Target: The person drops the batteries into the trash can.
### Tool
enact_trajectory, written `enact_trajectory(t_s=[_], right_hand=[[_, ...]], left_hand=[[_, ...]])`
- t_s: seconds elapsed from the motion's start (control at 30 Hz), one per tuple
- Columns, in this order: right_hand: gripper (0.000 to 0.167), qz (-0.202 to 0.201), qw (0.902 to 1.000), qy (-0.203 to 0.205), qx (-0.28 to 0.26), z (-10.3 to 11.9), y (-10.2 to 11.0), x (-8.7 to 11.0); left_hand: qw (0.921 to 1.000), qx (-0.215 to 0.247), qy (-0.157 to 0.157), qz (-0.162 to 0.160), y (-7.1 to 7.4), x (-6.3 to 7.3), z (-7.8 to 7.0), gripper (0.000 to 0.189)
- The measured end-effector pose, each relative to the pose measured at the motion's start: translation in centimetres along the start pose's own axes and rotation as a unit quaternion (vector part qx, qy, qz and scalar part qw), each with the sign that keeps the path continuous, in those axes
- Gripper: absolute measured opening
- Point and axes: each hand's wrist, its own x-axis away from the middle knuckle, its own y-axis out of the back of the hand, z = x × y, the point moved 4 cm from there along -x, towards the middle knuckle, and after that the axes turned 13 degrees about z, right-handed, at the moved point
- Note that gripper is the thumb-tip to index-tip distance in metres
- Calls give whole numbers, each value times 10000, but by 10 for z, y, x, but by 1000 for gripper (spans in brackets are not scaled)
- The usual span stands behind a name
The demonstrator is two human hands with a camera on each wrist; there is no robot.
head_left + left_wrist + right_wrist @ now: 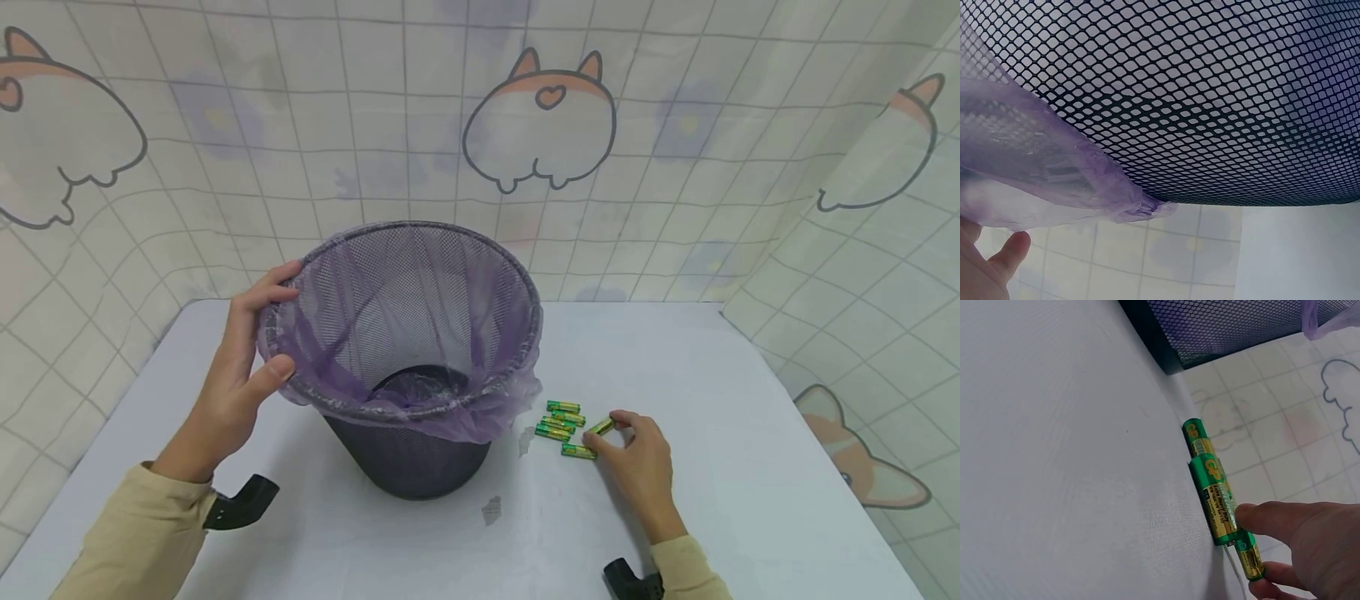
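My left hand (232, 375) grips the rim of a dark mesh waste bin (420, 467) at its left side, with the thumb on the near part of the rim. A thin purple bin bag (480, 417) lines the bin and folds out over its rim. To the right of the bin, my right hand (637, 467) pinches a green-and-gold battery (601, 427) between thumb and fingers. Another battery (578, 451) lies just by the thumb. In the right wrist view, a near battery (1213, 500) partly hides the held battery (1249, 557).
Several more batteries (557, 422) lie in a loose group between bin and right hand. Grey patches (491, 510) mark the white table (360, 550). Behind it hangs a checked cloth (360, 108) with cartoon animal prints.
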Motion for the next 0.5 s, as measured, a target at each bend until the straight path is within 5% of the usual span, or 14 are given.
enact_trajectory(t_s=[0.5], right_hand=[[47, -432, 9988, 180, -155, 8, 11, 5]], left_hand=[[9998, 178, -9, -38, -2, 1, 1, 58]])
